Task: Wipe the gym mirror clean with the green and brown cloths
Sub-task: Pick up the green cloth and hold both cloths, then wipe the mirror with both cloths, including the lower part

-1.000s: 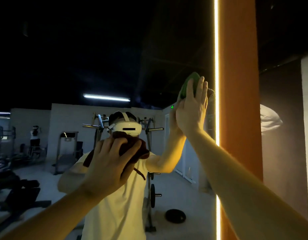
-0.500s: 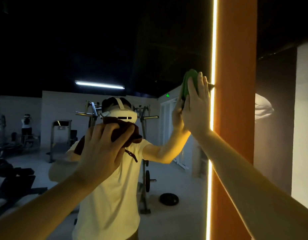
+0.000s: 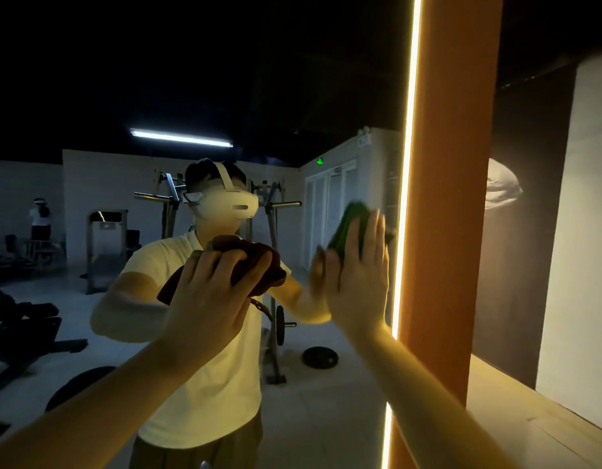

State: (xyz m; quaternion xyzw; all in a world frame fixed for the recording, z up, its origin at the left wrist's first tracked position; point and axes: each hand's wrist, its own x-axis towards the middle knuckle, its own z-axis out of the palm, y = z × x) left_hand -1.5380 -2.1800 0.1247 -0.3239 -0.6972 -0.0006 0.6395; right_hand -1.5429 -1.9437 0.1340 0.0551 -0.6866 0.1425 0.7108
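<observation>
Gym mirror (image 3: 309, 96), wiping in progress, both cloths in use. Left hand (image 3: 208, 299): fingers curled over the bunched brown cloth (image 3: 255, 262), grasping it against the glass. It has come down from the level of the reflected headset (image 3: 225, 204) to the chest of the reflection, so the headset now shows uncovered. Right hand (image 3: 359, 282): flat, fingers straight, palm pressing the green cloth (image 3: 347, 225) to the glass without closing round it. It has dropped from a high position to roughly level with the left hand, staying just left of the lit strip (image 3: 409, 164) that edges the orange column (image 3: 452, 198). Judgement: both cloths are travelling downward in parallel strokes, the upper band at centre and at the right edge has had a pass, and the glass below the hands and far to the left is probably yet to be done. Visibility: most of the green cloth is hidden behind the right palm, only its upper left part showing, and blurred by motion. The brown cloth is partly covered by the left fingers, and a tail of it hangs behind the hand. Whether either cloth is damp cannot be told. Smears or clean patches cannot be made out in the dim room, so progress cannot be confirmed by eye. The mirror's top, bottom and left limits are out of frame or lost in darkness. Both forearms are cut off at the lower edge.
</observation>
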